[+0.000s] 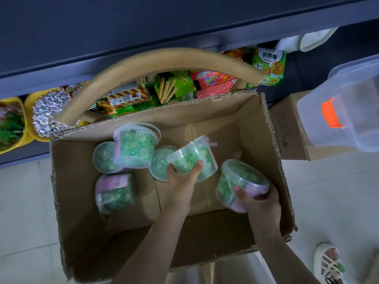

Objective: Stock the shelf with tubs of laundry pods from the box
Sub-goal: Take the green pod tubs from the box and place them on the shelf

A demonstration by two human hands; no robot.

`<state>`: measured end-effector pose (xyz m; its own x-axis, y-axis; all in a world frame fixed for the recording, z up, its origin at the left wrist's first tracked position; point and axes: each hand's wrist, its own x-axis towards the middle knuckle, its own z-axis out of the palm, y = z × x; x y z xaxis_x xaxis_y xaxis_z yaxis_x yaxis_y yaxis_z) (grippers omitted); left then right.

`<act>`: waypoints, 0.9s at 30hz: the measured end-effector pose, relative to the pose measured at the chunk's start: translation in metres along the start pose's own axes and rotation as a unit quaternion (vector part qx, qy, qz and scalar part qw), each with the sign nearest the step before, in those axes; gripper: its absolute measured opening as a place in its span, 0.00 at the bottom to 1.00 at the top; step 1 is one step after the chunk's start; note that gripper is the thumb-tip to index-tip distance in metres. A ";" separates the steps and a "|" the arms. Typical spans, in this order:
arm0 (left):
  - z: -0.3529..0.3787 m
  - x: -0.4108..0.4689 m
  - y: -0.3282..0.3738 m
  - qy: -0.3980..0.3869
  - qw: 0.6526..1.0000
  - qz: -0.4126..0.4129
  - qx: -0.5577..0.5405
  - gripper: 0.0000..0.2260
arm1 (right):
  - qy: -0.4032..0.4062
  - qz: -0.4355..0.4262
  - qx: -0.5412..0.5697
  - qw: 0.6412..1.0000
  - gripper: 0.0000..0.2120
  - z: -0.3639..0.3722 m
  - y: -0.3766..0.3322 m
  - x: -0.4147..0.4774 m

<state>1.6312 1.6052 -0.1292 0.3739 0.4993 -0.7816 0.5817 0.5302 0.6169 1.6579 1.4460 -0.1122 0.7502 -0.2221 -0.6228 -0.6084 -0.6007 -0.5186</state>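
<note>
- Open cardboard box (82, 201) sits on the pale tiled floor (24, 201), pushed up against the dark blue shelf (143, 27). Its far flap curls up over the bottom row.
- 6 tubs of green laundry pods are in view, clear plastic, some with a pink label. All 6 are within the box, 0 on the shelf.
- Left hand (182, 179) is clamped round the middle tub (196, 156), thumb up its near side, fingers wrapped under. That tub is tilted, lid end pointing far right, about mid-box.
- Right hand (260, 201) grips the right tub (240, 181) near the box's right wall, fingers curled round the pink lower part. It's tilted too.
- Loose ones: the top tub (135, 145) lies on its side at the far left, resting over the left upright tub (102, 160) and just beside the centre upright tub (160, 167).
- The near-left tub (114, 193) lies on its side on the box bottom, apart from the rest.
- Bottom shelf row behind the box is stuffed with snack packs (174, 87), plus yellow bins (26, 124) off to the far left.
- On the right there's a second cardboard box (287, 136) with a clear storage bin (348, 119) (orange latch) on it.
- A white shoe (328, 263) shows at the near right.
</note>
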 end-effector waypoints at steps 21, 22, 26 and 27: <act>-0.134 -0.177 0.169 0.020 0.943 0.332 0.008 0.21 | -0.131 -0.319 0.201 0.917 0.34 -0.107 -0.192 -0.127; -0.137 -0.190 0.176 0.023 0.938 0.347 0.002 0.20 | -0.131 -0.337 0.208 0.909 0.35 -0.116 -0.201 -0.137; -0.150 -0.248 0.202 0.056 0.911 0.406 -0.030 0.19 | -0.141 -0.394 0.231 0.878 0.33 -0.151 -0.238 -0.179; -0.154 -0.263 0.209 0.069 0.904 0.420 -0.034 0.19 | -0.144 -0.410 0.235 0.869 0.29 -0.159 -0.245 -0.189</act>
<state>1.5429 1.6899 0.2194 0.5668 0.8236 -0.0184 0.0875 -0.0380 0.9954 1.7061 1.5137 0.2259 0.9267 0.3754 -0.0162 0.0109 -0.0700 -0.9975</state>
